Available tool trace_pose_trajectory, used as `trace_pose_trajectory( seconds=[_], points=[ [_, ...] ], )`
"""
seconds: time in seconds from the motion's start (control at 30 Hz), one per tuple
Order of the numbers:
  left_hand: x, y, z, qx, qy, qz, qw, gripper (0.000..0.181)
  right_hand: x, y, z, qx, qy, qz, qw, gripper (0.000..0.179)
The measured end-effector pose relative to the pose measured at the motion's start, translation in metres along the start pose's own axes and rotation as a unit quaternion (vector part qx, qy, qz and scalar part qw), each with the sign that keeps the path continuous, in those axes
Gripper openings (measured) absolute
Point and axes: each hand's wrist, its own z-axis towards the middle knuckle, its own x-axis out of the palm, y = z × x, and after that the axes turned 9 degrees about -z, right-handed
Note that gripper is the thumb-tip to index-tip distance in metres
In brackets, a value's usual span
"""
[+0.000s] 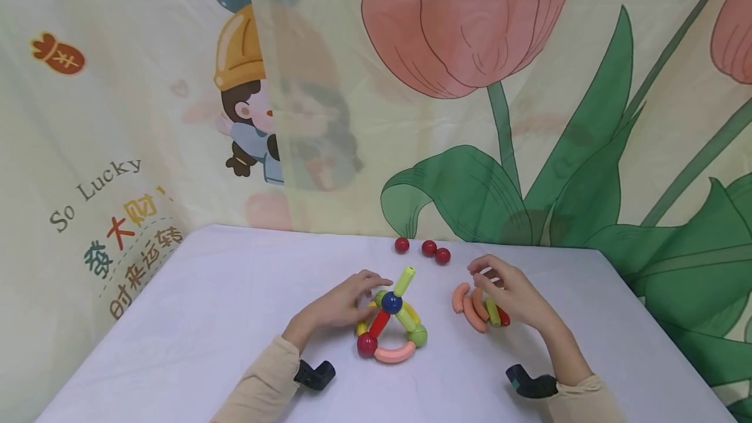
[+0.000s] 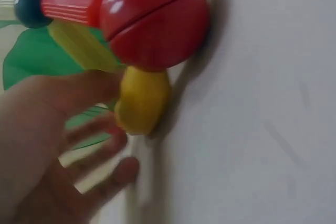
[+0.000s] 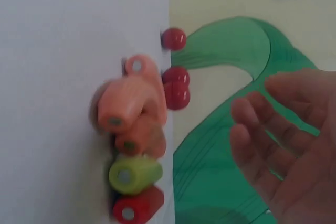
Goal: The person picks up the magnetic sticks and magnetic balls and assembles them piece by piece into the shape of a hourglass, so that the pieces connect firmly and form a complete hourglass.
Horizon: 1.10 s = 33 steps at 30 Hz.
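The ball-and-stick frame [image 1: 390, 309] stands on the white surface [image 1: 194, 344], with a blue ball [image 1: 391, 301] high on it and a light green stick [image 1: 405, 279] rising from that. At the frame's left side is the left hand [image 1: 346, 299], its grip half-curled beside a yellow curved piece [image 2: 143, 100]; whether it pinches that piece I cannot tell. To the frame's right, well apart, hangs the right hand [image 1: 510, 289], its grip wide, fingers loosely bent. Near that hand, also right of the frame, lie 3 salmon curved pieces [image 1: 472, 315], then a loose green stick [image 1: 492, 312] and a loose red stick [image 1: 504, 317]; from the head view the hand partly covers the red stick. Behind the frame, slightly to its right, sit 3 red balls [image 1: 429, 248], 2 close together and 1 apart. Behind everything, beyond the frame, hangs a printed backdrop [image 1: 329, 207]. In the left wrist view, the frame's large red ball [image 2: 155, 22] hides some parts.
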Motion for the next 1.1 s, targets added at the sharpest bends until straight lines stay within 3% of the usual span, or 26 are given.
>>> trace_pose_trajectory(
  seconds=[0.1, 0.23, 0.4, 0.63, 0.93, 1.1],
  points=[
    [0.004, 0.001, 0.002, 0.046, -0.003, 0.005, 0.9989, 0.041, -0.001, -0.010, -0.002, 0.029, 0.018, -0.017, 0.9993, 0.026],
    [0.007, 0.003, 0.003, 0.059, -0.004, 0.007, 0.9982, 0.035, -0.003, -0.019, -0.004, 0.053, 0.040, -0.045, 0.9968, 0.026],
    [0.004, 0.001, 0.004, 0.046, -0.003, 0.018, 0.9988, 0.030, -0.004, -0.027, -0.005, 0.075, 0.076, -0.066, 0.9921, 0.025],
    [-0.008, -0.011, -0.003, -0.011, 0.011, 0.032, 0.9994, 0.026, -0.004, -0.033, -0.010, 0.113, 0.132, -0.049, 0.9835, 0.025],
    [-0.025, -0.015, -0.014, -0.029, 0.105, 0.007, 0.9940, 0.026, -0.005, -0.034, -0.013, 0.110, 0.146, -0.051, 0.9819, 0.025],
    [-0.023, -0.009, -0.010, -0.018, 0.084, -0.006, 0.9963, 0.023, -0.005, -0.033, -0.013, 0.113, 0.147, -0.059, 0.9809, 0.024]
  ],
)
